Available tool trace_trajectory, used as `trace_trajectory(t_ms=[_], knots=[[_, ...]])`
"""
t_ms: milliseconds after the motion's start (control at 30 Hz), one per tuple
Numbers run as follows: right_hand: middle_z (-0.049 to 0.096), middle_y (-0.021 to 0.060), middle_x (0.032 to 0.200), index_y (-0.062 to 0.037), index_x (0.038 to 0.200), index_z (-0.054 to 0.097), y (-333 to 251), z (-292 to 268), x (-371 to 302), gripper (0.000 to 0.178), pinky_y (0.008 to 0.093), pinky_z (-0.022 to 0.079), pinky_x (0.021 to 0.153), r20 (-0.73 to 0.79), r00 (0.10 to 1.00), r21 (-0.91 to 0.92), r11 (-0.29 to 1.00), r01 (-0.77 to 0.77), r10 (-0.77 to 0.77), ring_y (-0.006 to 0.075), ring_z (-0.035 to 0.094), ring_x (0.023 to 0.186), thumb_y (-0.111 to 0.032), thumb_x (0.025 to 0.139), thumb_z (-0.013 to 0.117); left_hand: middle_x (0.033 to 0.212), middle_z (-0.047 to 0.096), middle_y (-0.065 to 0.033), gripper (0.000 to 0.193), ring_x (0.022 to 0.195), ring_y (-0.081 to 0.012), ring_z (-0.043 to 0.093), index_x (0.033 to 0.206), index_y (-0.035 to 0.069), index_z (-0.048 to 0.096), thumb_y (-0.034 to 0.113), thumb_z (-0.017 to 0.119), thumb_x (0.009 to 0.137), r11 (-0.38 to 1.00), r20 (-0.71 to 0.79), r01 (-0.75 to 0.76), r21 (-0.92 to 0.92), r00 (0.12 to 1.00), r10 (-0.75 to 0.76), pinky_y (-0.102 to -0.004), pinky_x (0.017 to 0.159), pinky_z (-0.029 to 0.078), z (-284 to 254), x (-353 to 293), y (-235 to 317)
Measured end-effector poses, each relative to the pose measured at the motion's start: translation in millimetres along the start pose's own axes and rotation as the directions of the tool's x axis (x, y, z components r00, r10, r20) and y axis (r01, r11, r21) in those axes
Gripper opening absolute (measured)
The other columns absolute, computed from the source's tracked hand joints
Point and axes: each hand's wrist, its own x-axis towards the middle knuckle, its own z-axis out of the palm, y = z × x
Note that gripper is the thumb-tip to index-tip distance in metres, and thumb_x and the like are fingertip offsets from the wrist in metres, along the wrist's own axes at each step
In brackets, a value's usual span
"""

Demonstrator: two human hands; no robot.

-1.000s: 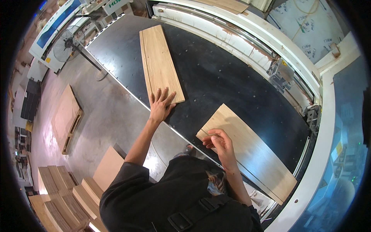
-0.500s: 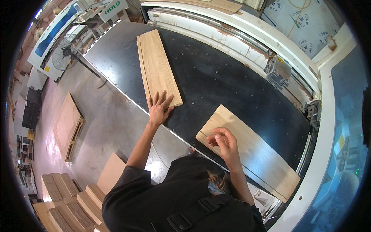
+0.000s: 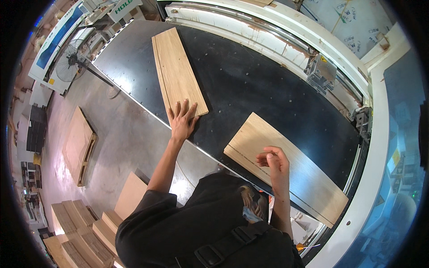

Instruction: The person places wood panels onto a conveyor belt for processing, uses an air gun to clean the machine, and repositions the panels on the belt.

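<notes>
My left hand (image 3: 182,121) lies palm down, fingers spread, on the near end of a light wooden board (image 3: 176,67) with a groove along its left edge. The thumb reaches the board's near corner. To the right, a second light wooden board (image 3: 304,178) lies slantwise, also grooved along its near edge. My right hand (image 3: 276,161) is over this board with its fingers loosely bent and slightly apart. Nothing shows in it; whether it touches the board I cannot tell. Both boards rest on a black machine table (image 3: 241,85) dotted with small studs.
A metal rail with a carriage (image 3: 321,73) runs along the table's far side. A white machine frame (image 3: 368,147) curves round the right. Left on the floor are a pallet with sheets (image 3: 79,147), a pedestal fan (image 3: 73,60) and stacked wooden panels (image 3: 85,232).
My right hand has shifted rightward along the second board. The left hand stays on the near end of the first board. The whole view has tilted slightly.
</notes>
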Motion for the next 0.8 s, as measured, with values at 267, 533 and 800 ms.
trace_trajectory(t_ms=[267, 533, 800], knots=[[0.074, 0.0107, 0.102, -0.0027, 0.122, 0.062, 1, -40, -10, 0.024, 0.0312, 0.054, 0.088, -0.132, 0.986, -0.272, 0.96, 0.066, -0.105, 0.0163, 0.069, 0.094, -0.02, 0.108, 0.054, 0.163, 0.044, -0.008, 0.06, 0.151, -0.0412, 0.036, 0.152, 0.033, 0.054, 0.041, 0.071, 0.095, 1.0, 0.007, 0.0, 0.001, 1.0, 0.0, -0.0655, 0.122, 0.017, 1, 5, 0], [0.05, 0.0162, 0.152, -0.01, 0.139, 0.061, 8, -108, -74, 0.049, 0.051, 0.037, 0.117, -0.169, 0.977, -0.837, 0.543, -0.07, -0.134, 0.04, 0.043, 0.143, -0.026, 0.094, 0.072, 0.159, 0.049, -0.0063, 0.058, 0.147, -0.0402, 0.042, 0.149, 0.032, 0.057, 0.039, 0.072, 0.094, 0.999, -0.066, -0.035, 0.015, 0.997, 0.036, -0.0666, 0.119, 0.024, 10, 0, -4], [0.017, 0.0135, 0.174, -0.0291, 0.157, 0.048, 44, -135, -127, 0.084, 0.0593, 0.009, 0.128, -0.201, 0.98, -0.955, 0.225, -0.194, -0.009, 0.0437, 0.011, 0.159, -0.075, 0.087, 0.06, 0.156, 0.053, -0.0035, 0.054, 0.147, -0.0378, 0.044, 0.147, 0.032, 0.06, 0.039, 0.072, 0.095, 0.998, -0.071, -0.055, 0.007, 0.996, 0.056, -0.0627, 0.12, 0.026, 14, 1, -12]])
